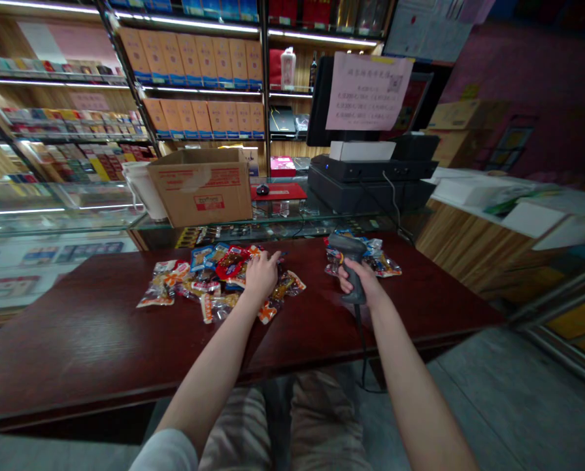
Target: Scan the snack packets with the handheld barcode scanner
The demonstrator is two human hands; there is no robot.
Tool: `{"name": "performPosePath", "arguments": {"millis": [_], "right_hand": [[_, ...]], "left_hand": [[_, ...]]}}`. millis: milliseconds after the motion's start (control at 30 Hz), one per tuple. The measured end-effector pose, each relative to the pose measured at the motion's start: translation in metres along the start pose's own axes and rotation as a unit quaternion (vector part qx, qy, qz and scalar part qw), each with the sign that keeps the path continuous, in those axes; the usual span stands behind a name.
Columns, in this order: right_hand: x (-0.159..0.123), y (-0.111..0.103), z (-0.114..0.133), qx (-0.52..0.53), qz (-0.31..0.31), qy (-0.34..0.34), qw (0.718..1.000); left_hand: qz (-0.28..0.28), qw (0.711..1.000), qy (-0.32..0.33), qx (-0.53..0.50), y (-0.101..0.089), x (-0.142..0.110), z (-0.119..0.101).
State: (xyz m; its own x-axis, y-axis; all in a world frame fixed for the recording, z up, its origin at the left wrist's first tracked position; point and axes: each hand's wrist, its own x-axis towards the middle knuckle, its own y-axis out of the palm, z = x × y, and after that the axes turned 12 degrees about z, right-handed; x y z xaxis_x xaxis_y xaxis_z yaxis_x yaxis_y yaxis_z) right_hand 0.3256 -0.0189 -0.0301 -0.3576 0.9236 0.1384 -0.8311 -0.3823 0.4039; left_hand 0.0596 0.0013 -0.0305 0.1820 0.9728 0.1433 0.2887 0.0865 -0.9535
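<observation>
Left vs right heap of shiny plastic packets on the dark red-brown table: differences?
Size: the left heap of shiny multicoloured plastic packets sprawls wide; the right heap of shiny plastic packets is smaller.
Hands: the bare left hand is at the left heap; the bare right hand holds a dark grey pistol-shaped scanner that partly hides the right heap.
Shared: both lie loose on the dark red-brown table.
</observation>
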Motion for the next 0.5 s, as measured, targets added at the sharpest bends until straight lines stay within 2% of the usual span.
{"name": "performPosePath", "arguments": {"millis": [67,167,267,400,500], "right_hand": [[-0.008,-0.017,0.009,0.000,-0.030,-0.005,1.000],[-0.017,-0.041,0.015,0.005,-0.061,-0.005,0.998],[-0.024,-0.058,0.015,0.012,-0.080,-0.009,0.997],[-0.033,-0.072,0.012,0.031,-0.100,-0.014,0.994],[-0.037,-0.077,0.010,0.044,-0.112,-0.025,0.992]], "left_hand": [[0.015,1.000,-0.009,0.025,0.009,-0.002,-0.009],[0.003,0.999,-0.002,0.043,0.021,-0.002,-0.013],[-0.017,0.998,0.000,0.067,0.023,0.002,-0.003],[-0.004,0.993,-0.082,0.086,0.017,0.008,0.020],[-0.009,0.991,-0.091,0.094,0.013,0.007,0.021]]}}
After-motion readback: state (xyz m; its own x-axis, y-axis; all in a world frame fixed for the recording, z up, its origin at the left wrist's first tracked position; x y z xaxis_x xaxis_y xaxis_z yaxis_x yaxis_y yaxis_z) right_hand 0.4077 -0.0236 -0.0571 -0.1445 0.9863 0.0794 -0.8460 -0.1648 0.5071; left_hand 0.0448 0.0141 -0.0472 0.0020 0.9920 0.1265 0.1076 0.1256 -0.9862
